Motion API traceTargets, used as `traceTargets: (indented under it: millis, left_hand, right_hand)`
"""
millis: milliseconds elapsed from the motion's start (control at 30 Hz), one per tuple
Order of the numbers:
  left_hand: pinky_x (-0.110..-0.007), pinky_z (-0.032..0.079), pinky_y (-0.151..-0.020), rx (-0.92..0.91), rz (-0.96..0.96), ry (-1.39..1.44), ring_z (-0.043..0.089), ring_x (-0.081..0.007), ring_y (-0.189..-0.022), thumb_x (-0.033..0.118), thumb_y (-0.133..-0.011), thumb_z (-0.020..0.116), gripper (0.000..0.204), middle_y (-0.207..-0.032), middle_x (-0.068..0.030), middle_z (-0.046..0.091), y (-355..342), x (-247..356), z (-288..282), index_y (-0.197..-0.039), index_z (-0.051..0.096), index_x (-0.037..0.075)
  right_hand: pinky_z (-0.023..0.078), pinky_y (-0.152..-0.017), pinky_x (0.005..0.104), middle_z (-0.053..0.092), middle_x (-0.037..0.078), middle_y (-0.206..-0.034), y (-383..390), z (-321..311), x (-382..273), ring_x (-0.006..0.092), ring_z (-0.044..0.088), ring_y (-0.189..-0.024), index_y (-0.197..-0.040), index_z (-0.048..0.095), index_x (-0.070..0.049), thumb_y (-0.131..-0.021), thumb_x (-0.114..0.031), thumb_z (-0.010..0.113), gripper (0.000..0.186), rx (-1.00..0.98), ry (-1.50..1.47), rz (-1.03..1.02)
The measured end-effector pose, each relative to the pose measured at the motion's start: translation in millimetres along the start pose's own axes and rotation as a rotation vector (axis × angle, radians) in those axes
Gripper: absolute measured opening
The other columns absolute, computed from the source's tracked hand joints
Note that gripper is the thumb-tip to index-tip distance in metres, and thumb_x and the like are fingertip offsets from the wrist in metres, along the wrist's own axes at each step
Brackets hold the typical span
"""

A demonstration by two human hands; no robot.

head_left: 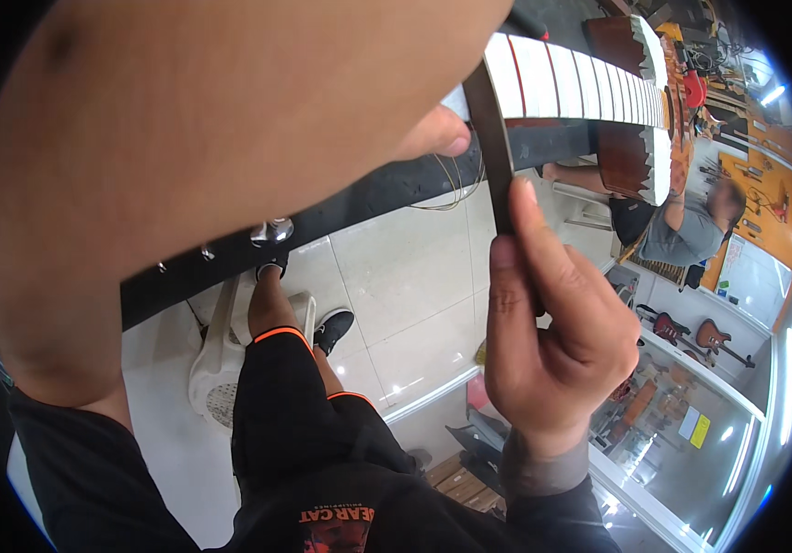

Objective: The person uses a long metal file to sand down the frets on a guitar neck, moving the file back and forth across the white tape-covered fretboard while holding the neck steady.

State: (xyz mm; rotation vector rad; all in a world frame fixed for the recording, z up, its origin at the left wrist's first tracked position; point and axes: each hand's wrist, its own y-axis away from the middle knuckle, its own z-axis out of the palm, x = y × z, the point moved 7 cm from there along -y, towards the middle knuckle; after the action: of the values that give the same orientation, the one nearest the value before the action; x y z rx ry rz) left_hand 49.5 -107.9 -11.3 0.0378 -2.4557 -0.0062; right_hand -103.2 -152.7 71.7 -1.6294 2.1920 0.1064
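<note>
My right hand [557, 323] grips a long dark flat file [492, 138], index finger laid along it and thumb pressed against its side. The file stands crosswise at the near end of a guitar neck [585, 83], whose fretboard is covered in white tape between the frets. My left forearm fills the upper left. Of my left hand [434, 136] the thumb shows beside the file; the other fingers are hidden behind the arm. The brown guitar body [621, 152] lies farther right, with ragged-edged white covering on it.
The guitar rests over a black-topped bench [373, 189]; loose thin strings [451, 201] hang off its edge. Below stands a white plastic stool [211, 373]. At the right, a seated person [677, 226] works near a tool board [755, 207]. A glass case [691, 396] and two guitars are nearer.
</note>
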Motion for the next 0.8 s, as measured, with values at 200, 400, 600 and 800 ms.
traceTargets:
  millis: [200,400,600,800]
  left_hand:
    - [-0.024,0.043,-0.049,-0.009,-0.01,0.003,0.058,-0.0125,-0.05,0.021,-0.085,0.078,0.043,-0.067,-0.0071,0.063,6,-3,-3,-0.113,0.066,-0.009]
    - [-0.024,0.043,-0.05,-0.015,-0.007,0.012,0.058,-0.0129,-0.051,0.022,-0.085,0.078,0.043,-0.067,-0.0073,0.063,7,-5,-1,-0.113,0.066,-0.009]
    - [-0.024,0.043,-0.05,0.0,0.007,0.023,0.058,-0.0133,-0.052,0.022,-0.084,0.078,0.044,-0.067,-0.0075,0.063,4,-4,-3,-0.112,0.066,-0.009]
    - [-0.025,0.044,-0.051,0.023,0.025,0.024,0.058,-0.0137,-0.052,0.023,-0.084,0.078,0.044,-0.068,-0.0077,0.063,0,-4,-3,-0.112,0.067,-0.009]
  right_hand:
    - [0.049,-0.053,0.0261,0.062,0.008,-0.069,62,-8,0,0.0191,0.059,-0.055,-0.122,0.067,-0.001,-0.074,0.013,0.071,0.05,-0.025,0.027,0.016]
    - [0.049,-0.053,0.0281,0.064,0.011,-0.073,109,-12,7,0.0217,0.06,-0.055,-0.119,0.067,0.003,-0.073,0.015,0.068,0.048,-0.044,0.047,-0.035]
    - [0.045,-0.05,0.0272,0.056,0.006,-0.064,9,3,-9,0.0168,0.053,-0.05,-0.123,0.069,-0.004,-0.076,0.009,0.073,0.049,0.035,0.071,-0.06]
    - [0.038,-0.054,0.0172,0.065,0.002,-0.073,-21,-7,-4,0.0008,0.05,-0.06,-0.128,0.064,0.003,-0.092,0.005,0.064,0.036,0.099,-0.052,-0.021]
